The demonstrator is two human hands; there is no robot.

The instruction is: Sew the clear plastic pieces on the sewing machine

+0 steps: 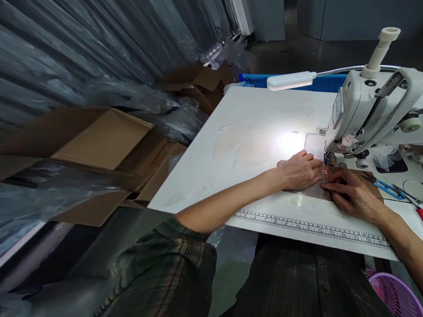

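Two bare hands, at a white worktop (198, 176). Left hand (302, 169): fingers together, lightly bent, laid on a clear plastic sheet (313, 191); grip cannot be told. Right hand (355, 193): half curled, thumb and forefinger close together at the sheet; whether they pinch it cannot be told. Sheet: toward the worktop's right end, between printed front-edge ruler (310, 227) and sewing machine (366, 110), partly hidden by both hands. Blue thread snips (390, 188): right of the right hand. White lamp (291, 81): over the back edge.

Containers: large cardboard box (102, 136), beyond the left edge, flaps open, crumpled clear plastic about its mouth, deeper contents unclear; smaller cardboard box (201, 83), near the back-left corner, contents hidden; purple basket (396, 293), below the front-right corner, cut off, pinkish material inside, blurred. Machine: cut off at right.
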